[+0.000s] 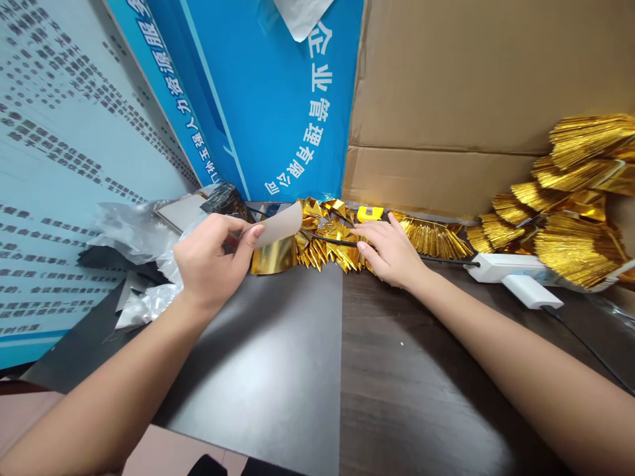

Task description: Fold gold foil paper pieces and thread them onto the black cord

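My left hand [211, 258] pinches the end of a paper strip between thumb and fingers. The strip's pale grey back [282, 225] faces me, and a shiny gold stretch [274, 256] curls below it. To its right lies a heap of pointed, folded gold foil paper [317, 251]. My right hand [389, 250] rests flat over the right side of this heap, fingers spread, partly covering it and a black cable [332, 240]. Just beyond those fingers is a small yellow object [370, 213]. Pleated gold paper [434, 238] fans out to the right of the hand.
A white power strip [510, 266] with a plugged-in white adapter [533, 291] lies at right, beneath piled gold fans [580, 244]. Crumpled clear plastic [126, 228] sits at left. Blue printed panels [278, 99] and a cardboard sheet [476, 99] stand behind the dark table [397, 396].
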`<action>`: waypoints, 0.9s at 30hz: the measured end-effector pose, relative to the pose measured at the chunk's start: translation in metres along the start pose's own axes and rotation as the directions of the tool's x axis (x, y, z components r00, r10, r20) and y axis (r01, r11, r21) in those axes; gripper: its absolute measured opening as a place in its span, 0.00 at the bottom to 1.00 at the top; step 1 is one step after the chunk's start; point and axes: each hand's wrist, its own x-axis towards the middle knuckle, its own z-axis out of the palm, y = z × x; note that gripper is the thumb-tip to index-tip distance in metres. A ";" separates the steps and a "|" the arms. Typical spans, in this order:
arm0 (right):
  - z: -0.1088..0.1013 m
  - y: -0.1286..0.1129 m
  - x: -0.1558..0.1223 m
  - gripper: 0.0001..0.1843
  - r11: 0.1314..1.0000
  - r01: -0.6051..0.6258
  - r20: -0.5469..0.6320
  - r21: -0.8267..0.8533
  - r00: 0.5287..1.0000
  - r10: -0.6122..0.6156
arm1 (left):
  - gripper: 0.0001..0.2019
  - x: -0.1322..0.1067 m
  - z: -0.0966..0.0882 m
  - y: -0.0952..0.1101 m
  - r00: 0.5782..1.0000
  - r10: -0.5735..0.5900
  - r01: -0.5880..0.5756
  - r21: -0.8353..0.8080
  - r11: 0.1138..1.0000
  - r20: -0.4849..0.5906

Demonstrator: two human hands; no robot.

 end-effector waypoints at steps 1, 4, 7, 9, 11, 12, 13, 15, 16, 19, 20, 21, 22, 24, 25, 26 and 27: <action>-0.004 -0.007 0.002 0.27 0.997 -0.029 0.006 0.073 1.000 0.028 | 0.08 0.001 -0.001 0.004 0.998 -0.065 0.063 -0.162 0.985 -0.009; -0.014 -0.033 0.010 0.38 0.902 -0.182 0.119 0.392 0.982 0.146 | 0.17 -0.002 0.001 0.017 0.931 -0.363 0.316 -0.543 0.778 0.022; -0.018 -0.060 0.013 0.42 0.649 -0.254 0.221 0.717 0.966 0.135 | 0.22 -0.011 0.010 0.028 0.742 -0.563 0.621 -0.689 0.374 0.363; -0.017 -0.073 0.010 0.39 0.476 -0.307 0.237 0.824 0.950 0.202 | 0.23 -0.018 0.017 0.032 0.647 -0.574 0.705 -0.681 0.199 0.502; -0.015 -0.080 0.003 0.36 0.328 -0.368 0.262 0.870 0.909 0.324 | 0.24 -0.025 0.023 0.035 0.596 -0.543 0.743 -0.663 0.093 0.592; -0.014 -0.082 -0.002 0.35 0.264 -0.390 0.280 0.882 0.885 0.373 | 0.24 -0.028 0.026 0.036 0.576 -0.522 0.760 -0.647 0.058 0.630; -0.014 -0.084 -0.008 0.35 0.206 -0.408 0.301 0.889 0.862 0.407 | 0.25 -0.032 0.028 0.037 0.554 -0.505 0.778 -0.628 0.031 0.662; -0.013 -0.085 -0.020 0.36 0.103 -0.450 0.359 0.887 0.813 0.458 | 0.25 -0.038 0.033 0.038 0.513 -0.481 0.807 -0.591 -0.013 0.711; -0.013 -0.085 -0.025 0.36 0.051 -0.476 0.397 0.878 0.783 0.480 | 0.26 -0.042 0.036 0.039 0.494 -0.477 0.817 -0.576 -0.033 0.727; -0.012 -0.087 -0.037 0.34 -0.070 -0.545 0.498 0.836 0.698 0.515 | 0.26 -0.050 0.041 0.042 0.454 -0.466 0.837 -0.543 -0.070 0.759; -0.010 -0.088 -0.039 0.33 -0.083 -0.550 0.504 0.831 0.681 0.532 | 0.26 -0.052 0.043 0.043 0.446 -0.459 0.843 -0.533 -0.074 0.769; -0.009 -0.088 -0.041 0.33 -0.082 -0.546 0.493 0.834 0.669 0.556 | 0.26 -0.053 0.044 0.043 0.442 -0.443 0.849 -0.523 -0.073 0.780; -0.007 -0.088 -0.042 0.33 -0.067 -0.535 0.466 0.842 0.661 0.588 | 0.25 -0.054 0.044 0.043 0.445 -0.417 0.854 -0.515 -0.066 0.792; -0.003 -0.085 -0.043 0.35 -0.020 -0.505 0.394 0.863 0.646 0.653 | 0.25 -0.056 0.044 0.041 0.481 -0.333 0.855 -0.518 -0.025 0.811; -0.002 -0.083 -0.043 0.35 0.001 -0.499 0.367 0.867 0.638 0.677 | 0.24 -0.056 0.043 0.040 0.510 -0.277 0.848 -0.530 0.003 0.814; -0.001 -0.080 -0.043 0.35 0.015 -0.500 0.354 0.866 0.632 0.690 | 0.23 -0.056 0.041 0.037 0.536 -0.217 0.839 -0.542 0.034 0.816; 0.000 -0.078 -0.044 0.35 0.027 -0.506 0.348 0.862 0.631 0.693 | 0.20 -0.057 0.040 0.035 0.553 -0.153 0.832 -0.550 0.065 0.819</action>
